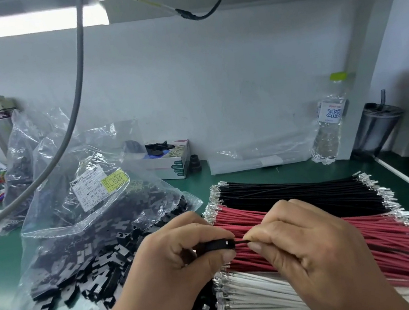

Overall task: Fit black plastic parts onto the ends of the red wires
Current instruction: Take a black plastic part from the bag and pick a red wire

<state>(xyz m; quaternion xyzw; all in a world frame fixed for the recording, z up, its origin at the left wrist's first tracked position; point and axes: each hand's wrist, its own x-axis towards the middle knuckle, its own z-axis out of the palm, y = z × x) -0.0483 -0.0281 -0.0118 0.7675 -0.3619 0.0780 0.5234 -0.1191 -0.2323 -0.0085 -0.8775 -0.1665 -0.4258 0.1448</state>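
Pinched between thumb and curled fingers of the left hand (183,256) is a black plastic part (215,246), held just above the wire bundles, while the right hand (311,247) pinches a thin dark wire (241,241) whose end meets the part's right face. Whether its terminal is fully seated cannot be told. Below lie the red wires (339,241), a thick bundle between the black wires (294,192) and the white wires (255,293), their bare metal terminals showing at both ends with no housings visible on them. A clear bag (96,210) spills many more loose black parts onto the green table (6,298) to the left. Judging by this, the job looks barely begun: nearly the whole red bundle remains to be fitted.
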